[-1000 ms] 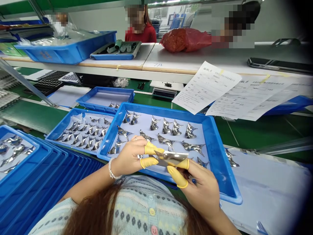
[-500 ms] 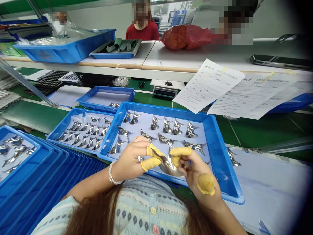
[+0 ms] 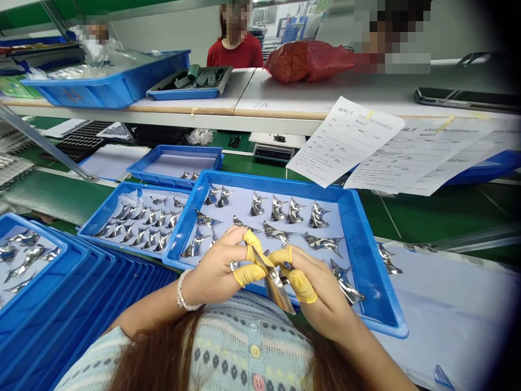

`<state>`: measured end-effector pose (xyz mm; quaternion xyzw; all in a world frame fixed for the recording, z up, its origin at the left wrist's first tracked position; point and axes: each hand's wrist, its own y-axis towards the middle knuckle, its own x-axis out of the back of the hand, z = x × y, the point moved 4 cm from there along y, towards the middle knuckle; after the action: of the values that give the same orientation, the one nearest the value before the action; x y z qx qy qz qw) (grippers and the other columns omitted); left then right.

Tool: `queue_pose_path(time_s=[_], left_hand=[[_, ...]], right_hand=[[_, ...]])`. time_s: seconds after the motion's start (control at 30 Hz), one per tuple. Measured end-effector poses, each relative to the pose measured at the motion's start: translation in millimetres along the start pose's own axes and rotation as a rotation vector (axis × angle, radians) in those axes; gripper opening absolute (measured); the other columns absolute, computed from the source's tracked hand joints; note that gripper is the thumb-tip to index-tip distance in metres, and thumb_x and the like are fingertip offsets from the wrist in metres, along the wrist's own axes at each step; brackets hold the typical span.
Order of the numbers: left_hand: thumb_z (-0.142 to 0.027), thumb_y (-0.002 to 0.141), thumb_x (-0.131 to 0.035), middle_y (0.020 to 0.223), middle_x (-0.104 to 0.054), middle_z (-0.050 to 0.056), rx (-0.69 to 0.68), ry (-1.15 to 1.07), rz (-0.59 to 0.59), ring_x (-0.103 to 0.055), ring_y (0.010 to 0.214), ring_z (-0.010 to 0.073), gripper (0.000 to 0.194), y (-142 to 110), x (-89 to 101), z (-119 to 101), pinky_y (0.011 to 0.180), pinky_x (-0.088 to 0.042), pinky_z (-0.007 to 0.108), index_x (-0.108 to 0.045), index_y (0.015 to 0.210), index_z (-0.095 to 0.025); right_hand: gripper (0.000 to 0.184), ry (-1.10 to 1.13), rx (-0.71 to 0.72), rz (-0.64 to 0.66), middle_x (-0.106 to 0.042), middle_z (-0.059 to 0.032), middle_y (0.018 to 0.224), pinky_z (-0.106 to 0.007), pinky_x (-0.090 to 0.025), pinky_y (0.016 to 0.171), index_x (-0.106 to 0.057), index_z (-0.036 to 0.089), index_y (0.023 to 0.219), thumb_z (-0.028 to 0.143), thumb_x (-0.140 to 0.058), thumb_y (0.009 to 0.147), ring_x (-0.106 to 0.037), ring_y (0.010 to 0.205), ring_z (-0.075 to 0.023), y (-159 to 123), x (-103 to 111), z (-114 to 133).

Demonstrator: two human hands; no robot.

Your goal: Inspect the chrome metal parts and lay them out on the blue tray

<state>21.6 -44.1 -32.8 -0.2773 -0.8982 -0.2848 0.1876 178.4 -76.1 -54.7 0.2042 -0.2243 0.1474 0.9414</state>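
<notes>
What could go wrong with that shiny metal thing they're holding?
The shiny metal piece might slip, because the left hand pinches it near one end. If dropped, it could perhaps scratch the other metal pieces in the large blue tray. Its edges look thin, so they might nick skin: the yellow finger covers leave much of the hands bare.

Bright light, dark blurred right edge

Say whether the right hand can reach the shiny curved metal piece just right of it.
Probably yes: that piece lies beside the right hand, nothing between, but its fingers are at the metal piece in the left hand.
</notes>
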Motion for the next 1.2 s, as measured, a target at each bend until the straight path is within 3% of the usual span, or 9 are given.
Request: queue_pose_path(time_s=[0.17, 0.7, 0.83, 1.0, 1.2], left_hand=[[-0.046, 0.09, -0.043, 0.075, -0.051, 0.004, -0.016, -0.006, 0.018, -0.046, 0.075, 0.0144, 0.041, -0.3, -1.0, 0.3, 0.075, -0.04, 0.028, -0.065, 0.076, -0.015], [-0.044, 0.09, -0.044, 0.075, -0.049, 0.003, -0.029, -0.064, 0.022, -0.045, 0.076, 0.0138, 0.039, -0.2, -2.3, -0.9, 0.074, -0.038, 0.027, -0.063, 0.075, -0.014], [-0.047, 0.089, -0.043, 0.076, -0.05, 0.003, -0.021, -0.055, 0.003, -0.045, 0.077, 0.0146, 0.041, -1.6, -1.9, -0.7, 0.074, -0.039, 0.028, -0.066, 0.08, -0.014], [-0.047, 0.089, -0.043, 0.077, -0.051, 0.004, -0.024, -0.041, -0.025, -0.046, 0.078, 0.0151, 0.041, -3.3, -2.7, 1.7, 0.075, -0.039, 0.029, -0.066, 0.081, -0.014], [-0.049, 0.088, -0.043, 0.075, -0.051, 0.004, -0.022, -0.04, -0.04, -0.046, 0.076, 0.015, 0.043, -2.8, -6.0, 4.7, 0.073, -0.039, 0.029, -0.066, 0.079, -0.014]], right_hand=[[0.044, -0.059, 0.048, -0.027, -0.042, -0.0006, 0.067, -0.028, -0.032, 0.055, -0.049, 0.02, 0.075, 0.045, -0.021, 0.098, -0.042, 0.06, -0.0156, 1.3, -1.6, 4.7], [0.038, -0.147, 0.121, -0.106, -0.045, 0.0003, 0.063, -0.026, -0.031, 0.052, -0.047, 0.019, 0.074, 0.039, -0.027, 0.099, -0.041, 0.054, -0.0138, 0.3, -5.6, 12.3], [0.047, -0.193, 0.168, -0.1, -0.042, 0.0, 0.063, -0.028, -0.03, 0.053, -0.048, 0.018, 0.077, 0.05, -0.02, 0.097, -0.039, 0.055, -0.0151, 1.3, -5.7, 16.6], [0.065, -0.288, 0.183, -0.21, -0.034, 0.0019, 0.059, -0.028, -0.024, 0.049, -0.039, 0.02, 0.068, 0.078, -0.012, 0.08, -0.031, 0.05, -0.0143, 2.4, -6.7, 19.5], [0.06, -0.369, 0.154, -0.3, -0.029, 0.0042, 0.054, -0.027, -0.021, 0.047, -0.027, 0.022, 0.063, 0.079, -0.015, 0.08, -0.026, 0.045, -0.0115, 3.9, -9.2, 22.3]])
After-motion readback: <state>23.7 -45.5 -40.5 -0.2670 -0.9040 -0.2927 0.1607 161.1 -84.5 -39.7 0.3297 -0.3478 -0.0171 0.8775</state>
